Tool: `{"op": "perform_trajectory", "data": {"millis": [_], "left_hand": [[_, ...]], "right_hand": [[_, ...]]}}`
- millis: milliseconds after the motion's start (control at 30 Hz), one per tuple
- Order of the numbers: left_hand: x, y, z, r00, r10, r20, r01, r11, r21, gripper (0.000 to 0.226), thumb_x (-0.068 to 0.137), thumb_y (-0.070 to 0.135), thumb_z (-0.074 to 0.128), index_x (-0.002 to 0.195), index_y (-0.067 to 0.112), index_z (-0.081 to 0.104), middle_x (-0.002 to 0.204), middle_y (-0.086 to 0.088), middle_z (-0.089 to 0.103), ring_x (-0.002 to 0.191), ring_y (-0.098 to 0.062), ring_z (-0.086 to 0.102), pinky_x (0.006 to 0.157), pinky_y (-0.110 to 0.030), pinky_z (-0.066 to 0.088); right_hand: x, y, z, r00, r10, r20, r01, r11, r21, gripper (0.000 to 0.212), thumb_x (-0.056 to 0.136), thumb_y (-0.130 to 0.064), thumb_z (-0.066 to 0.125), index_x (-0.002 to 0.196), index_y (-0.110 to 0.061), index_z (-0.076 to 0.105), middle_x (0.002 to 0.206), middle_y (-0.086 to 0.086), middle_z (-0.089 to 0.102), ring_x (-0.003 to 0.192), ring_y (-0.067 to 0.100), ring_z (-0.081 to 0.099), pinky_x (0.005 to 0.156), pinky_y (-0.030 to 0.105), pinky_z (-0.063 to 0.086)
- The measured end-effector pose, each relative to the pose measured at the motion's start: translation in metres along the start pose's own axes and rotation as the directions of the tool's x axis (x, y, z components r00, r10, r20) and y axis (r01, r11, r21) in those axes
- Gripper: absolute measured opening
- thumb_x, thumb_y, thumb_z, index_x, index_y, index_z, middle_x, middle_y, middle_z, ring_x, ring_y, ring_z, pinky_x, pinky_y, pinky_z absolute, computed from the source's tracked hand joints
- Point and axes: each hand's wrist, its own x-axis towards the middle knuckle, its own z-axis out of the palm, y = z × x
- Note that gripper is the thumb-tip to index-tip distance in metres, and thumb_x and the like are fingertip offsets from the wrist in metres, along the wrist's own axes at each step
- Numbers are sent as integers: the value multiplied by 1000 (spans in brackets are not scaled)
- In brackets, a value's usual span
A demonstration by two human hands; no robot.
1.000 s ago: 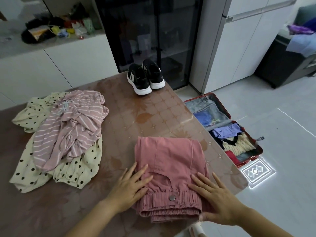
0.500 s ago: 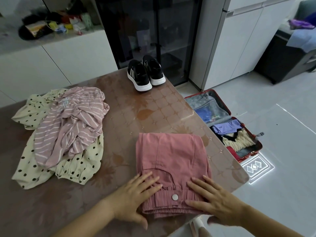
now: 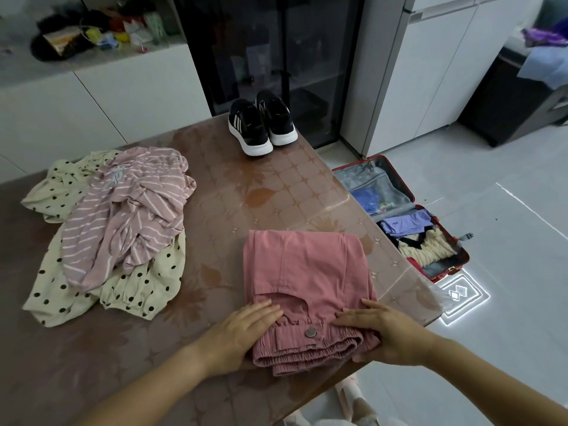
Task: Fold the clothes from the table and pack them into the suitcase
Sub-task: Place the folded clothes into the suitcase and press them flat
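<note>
Now left hand (image 3: 242,332) and right hand (image 3: 385,333) lie flat-fingered — apart — on the folded pink trousers (image 3: 307,269)

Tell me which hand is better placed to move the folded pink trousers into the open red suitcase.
Right hand, probably: it rests on the folded pink trousers nearest the edge of the brown table, and the open red suitcase lies on the floor beyond that edge. The left hand is farther away.
</note>
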Motion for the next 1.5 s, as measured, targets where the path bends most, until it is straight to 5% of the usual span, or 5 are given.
{"op": "perform_trajectory", "data": {"millis": [333, 467, 900, 1133, 1500], "left_hand": [[17, 28, -51, 925, -376, -59, 243, 703, -669, 53, 62, 38, 63, 110, 58, 52, 106, 27, 65, 98, 7, 61, 85, -14, 48], [39, 31, -55, 680, -721, -137, 250, 402, -881, 60, 60, 61, 62, 114, 35, 55, 104, 17, 67, 98, 4, 61, 90, -24, 49], [97, -1, -47, 364, -914, -179, 771, 404, -492, 54, 71, 67, 62, 107, 28, 59, 115, 0, 56, 110, -26, 53, 88, -38, 46], [101, -4, -40, 493, -813, -310, 727, 581, -366, 75, 81, 61, 56, 145, 33, 30, 153, -3, 27, 135, -28, 33, 105, -42, 34], [106, -6, -34, 366, -929, -59, 786, 342, -515, 88, 80, 70, 49, 146, 15, 28, 138, -12, 50, 125, -33, 45, 98, -40, 41]], "right_hand": [[-6, -6, -24, 964, 198, -175, -32, 743, 669, 41, 69, -70, 65, 82, -31, 70, 86, 0, 70, 85, 16, 66, 75, 38, 53], [23, -11, -36, 695, 539, -475, -135, 748, 650, 55, 72, -63, 63, 58, -11, 53, 50, 0, 49, 51, 15, 49, 52, 31, 37], [79, -9, -44, 430, 688, -585, -604, 701, 381, 52, 91, -48, 49, 137, -29, 34, 137, 11, 46, 126, 33, 42, 106, 52, 27], [85, -39, -10, 806, 338, -486, -472, 862, -182, 59, 88, -75, 12, 140, -52, 28, 155, 1, 26, 142, 39, 18, 109, 65, -1], [87, -23, -13, 705, 564, -430, -630, 776, -15, 85, 69, -81, -19, 146, -49, 2, 160, 3, 1, 146, 27, -1, 116, 52, 0]]}}
